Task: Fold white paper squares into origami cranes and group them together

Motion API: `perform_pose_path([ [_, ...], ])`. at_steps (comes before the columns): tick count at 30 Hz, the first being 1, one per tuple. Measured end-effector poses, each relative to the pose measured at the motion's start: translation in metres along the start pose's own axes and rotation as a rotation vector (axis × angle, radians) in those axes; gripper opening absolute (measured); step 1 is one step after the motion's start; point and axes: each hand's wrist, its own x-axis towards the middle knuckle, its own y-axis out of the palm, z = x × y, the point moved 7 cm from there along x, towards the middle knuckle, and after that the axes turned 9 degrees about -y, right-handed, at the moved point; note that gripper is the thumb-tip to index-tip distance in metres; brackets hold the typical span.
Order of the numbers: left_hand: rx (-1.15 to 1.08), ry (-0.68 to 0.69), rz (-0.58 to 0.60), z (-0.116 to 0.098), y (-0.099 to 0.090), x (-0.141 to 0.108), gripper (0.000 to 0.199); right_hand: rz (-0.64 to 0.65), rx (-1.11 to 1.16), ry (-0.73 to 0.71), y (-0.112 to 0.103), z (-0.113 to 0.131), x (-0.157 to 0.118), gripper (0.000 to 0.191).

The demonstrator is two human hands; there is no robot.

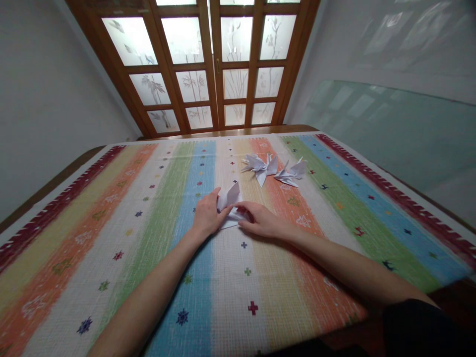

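A partly folded sheet of white paper [233, 195] lies on the striped tablecloth in front of me, one pointed flap standing up at its far side. My left hand [207, 212] grips its left side, the thumb pressed across the paper. From the right, my right hand [261, 219] pinches the paper's right edge with bent fingers. Both thumbs and fingertips are close together over the middle of the sheet. The hands cover parts of the folds, so the full shape is hidden.
Several folded white paper cranes [261, 167] sit in a cluster beyond my right hand, with another paper crane [292, 172] at the right of the group. The striped tablecloth [148, 277] covers the table. Wooden glazed doors [219, 64] stand behind its far edge.
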Motion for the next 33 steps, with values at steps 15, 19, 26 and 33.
perform_pose_path([
  [15,-0.033,0.149,0.174,0.006,0.005,0.001,0.082,-0.019,-0.271,0.064,0.016,-0.004,0.006,0.019],
  [19,0.03,0.091,0.118,0.004,0.004,0.003,0.076,0.0,-0.363,0.1,0.018,-0.004,0.007,0.023],
  [26,0.19,-0.036,-0.06,-0.006,0.003,0.001,0.056,-0.028,-0.492,0.132,0.018,0.0,0.003,0.021],
  [33,0.17,-0.011,-0.073,-0.002,0.004,-0.001,0.07,-0.036,-0.569,0.142,0.02,-0.002,0.0,0.025],
])
